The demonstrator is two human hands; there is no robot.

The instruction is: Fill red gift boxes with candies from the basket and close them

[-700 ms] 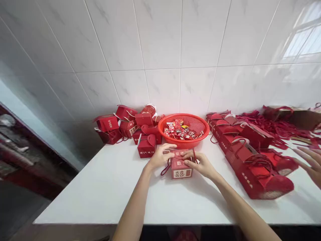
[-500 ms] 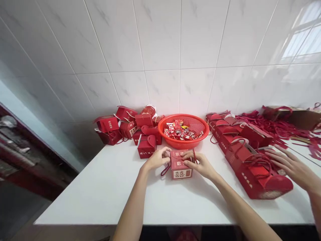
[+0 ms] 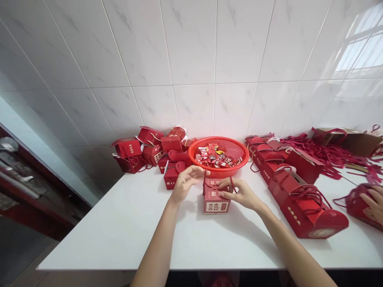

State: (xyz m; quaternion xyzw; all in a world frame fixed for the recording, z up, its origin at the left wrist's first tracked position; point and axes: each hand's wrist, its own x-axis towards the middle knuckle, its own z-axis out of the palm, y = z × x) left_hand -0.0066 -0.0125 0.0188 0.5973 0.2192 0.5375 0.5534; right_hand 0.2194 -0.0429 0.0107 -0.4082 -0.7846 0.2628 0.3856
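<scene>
A small red box (image 3: 216,201) with gold and white characters stands on the white table between my hands. My left hand (image 3: 188,182) is raised at the box's upper left, its fingertips pinching the dark red cord handle. On the other side, my right hand (image 3: 239,192) rests its fingers on the box top, with a red cord loop standing up by the index finger. Whether it grips the cord is hard to make out. Just behind the box sits a red basket (image 3: 219,172) of wrapped candies (image 3: 215,155).
Several red boxes (image 3: 172,175) are piled at the back left. A row of closed red boxes (image 3: 299,207) runs along the right. Behind them lie red ribbons (image 3: 326,153) and a brown carton (image 3: 350,141). Another person's hand (image 3: 374,203) holds a red box at the right edge.
My left hand has risen from the box's left side, lifting the cord upward. My right hand has barely moved. The other person's hand has shifted right and now has a red box.
</scene>
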